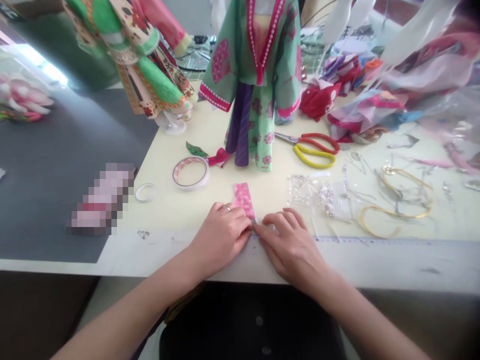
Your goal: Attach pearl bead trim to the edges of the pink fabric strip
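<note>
A strip of pink flowered fabric (244, 199) lies on the table, its near end between my two hands. My left hand (225, 231) is closed with finger and thumb pressed on the strip's near end. From the other side, the index finger of my right hand (290, 241) presses the same end; its other fingers are curled. What lies under the fingertips is largely hidden. Straight ahead stands a small green robe with pink, pearl-beaded trim (262, 60) on a doll-sized form.
Left of the strip are a roll of tape (202, 181) and a smaller white ring (145, 199). Scissors with red and yellow handles (315, 164) lie at the right, above beads in clear packs (333, 200) and yellow cord (375, 235). A second dressed figure (161, 82) stands back left.
</note>
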A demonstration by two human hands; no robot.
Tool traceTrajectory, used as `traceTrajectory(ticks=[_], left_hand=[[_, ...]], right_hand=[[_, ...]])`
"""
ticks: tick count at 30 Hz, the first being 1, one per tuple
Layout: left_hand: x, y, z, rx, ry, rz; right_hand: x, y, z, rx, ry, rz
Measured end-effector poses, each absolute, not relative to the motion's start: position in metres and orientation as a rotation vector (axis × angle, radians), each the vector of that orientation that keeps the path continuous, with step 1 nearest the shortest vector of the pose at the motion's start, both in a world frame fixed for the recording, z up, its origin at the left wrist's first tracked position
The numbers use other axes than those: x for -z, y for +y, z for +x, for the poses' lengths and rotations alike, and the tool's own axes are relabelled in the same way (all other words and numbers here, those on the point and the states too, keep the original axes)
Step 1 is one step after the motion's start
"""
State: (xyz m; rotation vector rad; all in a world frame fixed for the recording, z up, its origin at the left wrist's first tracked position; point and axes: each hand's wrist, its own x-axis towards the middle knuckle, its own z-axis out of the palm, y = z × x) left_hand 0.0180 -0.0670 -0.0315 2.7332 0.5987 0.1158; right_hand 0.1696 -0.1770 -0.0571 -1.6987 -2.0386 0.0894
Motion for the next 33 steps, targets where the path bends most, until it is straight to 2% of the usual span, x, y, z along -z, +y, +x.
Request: traceTrajectory(ticks=[23,33], left_hand=[[0.044,-0.072,0.009,-0.296,0.607,2.615],[0.043,-0.076,0.014,-0.269,0.689,2.626]], right_hand=[[0.059,-0.176,0.170,-0.050,-2.064,-1.702],[0.058,-0.178,0.170,-0.051,-2.067,-1.702]])
